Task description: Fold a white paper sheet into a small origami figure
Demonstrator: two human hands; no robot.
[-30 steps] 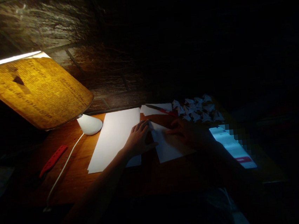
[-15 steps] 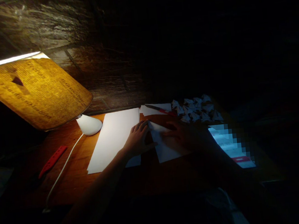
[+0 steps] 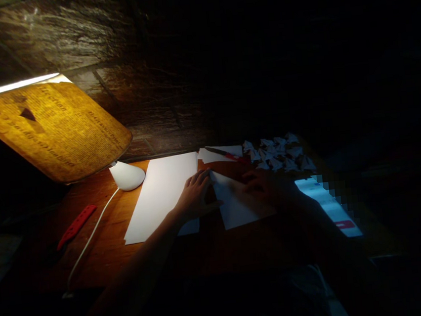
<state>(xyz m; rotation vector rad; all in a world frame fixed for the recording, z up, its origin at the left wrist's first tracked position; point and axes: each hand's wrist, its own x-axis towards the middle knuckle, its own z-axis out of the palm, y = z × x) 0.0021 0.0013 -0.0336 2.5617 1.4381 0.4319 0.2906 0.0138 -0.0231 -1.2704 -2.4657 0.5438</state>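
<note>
A sheet of white paper [image 3: 234, 210] lies on the wooden table between my two hands. My left hand [image 3: 198, 193] rests at its left edge, fingers stretched out and thumb reaching onto the sheet. Over the paper's right side is my right hand [image 3: 260, 184], in deep shadow, with its fingers apart and nothing visible in them. Whether it touches the sheet I cannot tell. A stack of white paper [image 3: 161, 192] lies partly under my left forearm.
A lit lamp with a printed yellow shade [image 3: 55, 133] stands at left. Near its cord [image 3: 91, 234] lies a red-handled tool [image 3: 76, 226]. Farther back are a red-handled knife [image 3: 228, 155] on smaller paper [image 3: 210, 157] and several folded paper pieces [image 3: 289, 164]. A glowing phone [image 3: 327, 206] lies right.
My right hand has moved a little to the right across the sheet, uncovering more of it. My left hand has stayed in place.
</note>
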